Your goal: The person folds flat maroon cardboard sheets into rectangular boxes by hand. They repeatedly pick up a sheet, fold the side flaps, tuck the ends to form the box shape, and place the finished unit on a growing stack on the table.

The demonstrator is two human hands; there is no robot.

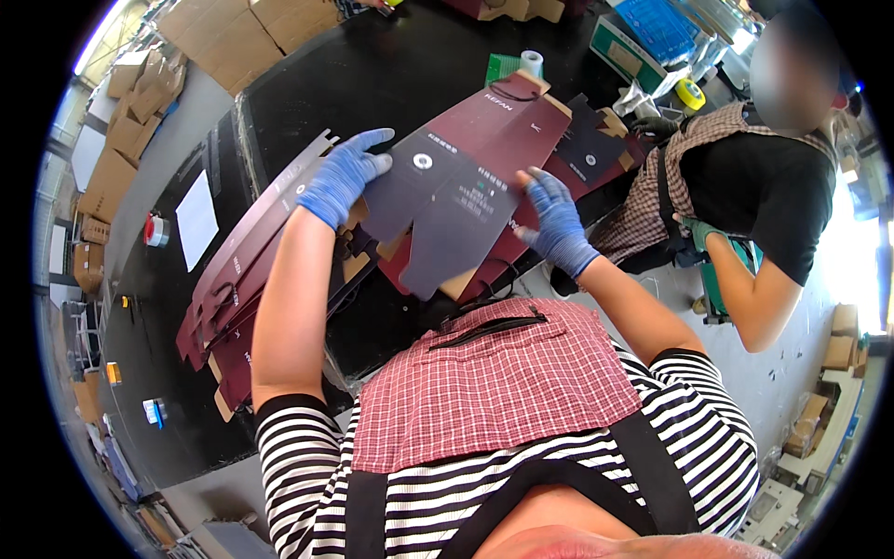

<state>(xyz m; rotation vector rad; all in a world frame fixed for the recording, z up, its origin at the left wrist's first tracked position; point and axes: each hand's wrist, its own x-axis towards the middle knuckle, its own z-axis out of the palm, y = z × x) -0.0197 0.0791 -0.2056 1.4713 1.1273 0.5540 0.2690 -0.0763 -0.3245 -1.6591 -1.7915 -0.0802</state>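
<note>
A flat, unfolded dark grey and maroon carton (466,200) lies in front of me on a stack of similar pieces. My left hand (343,179), in a blue glove with bare-looking fingertips hard to make out, is at the carton's left edge, index finger stretched and thumb apart. At the right edge is my right hand (556,222), also blue-gloved, its fingers spread and fingertips beside or touching the carton. Left of my left forearm lies a row of overlapping maroon cartons (244,256) with dark cord handles.
A black table (391,70) carries a white sheet (196,220), a tape roll (156,231) and a green box (626,52). More dark cartons (589,149) lie at right. A co-worker (745,177) in a checked apron stands close on that side. Brown boxes (244,39) stand beyond the table.
</note>
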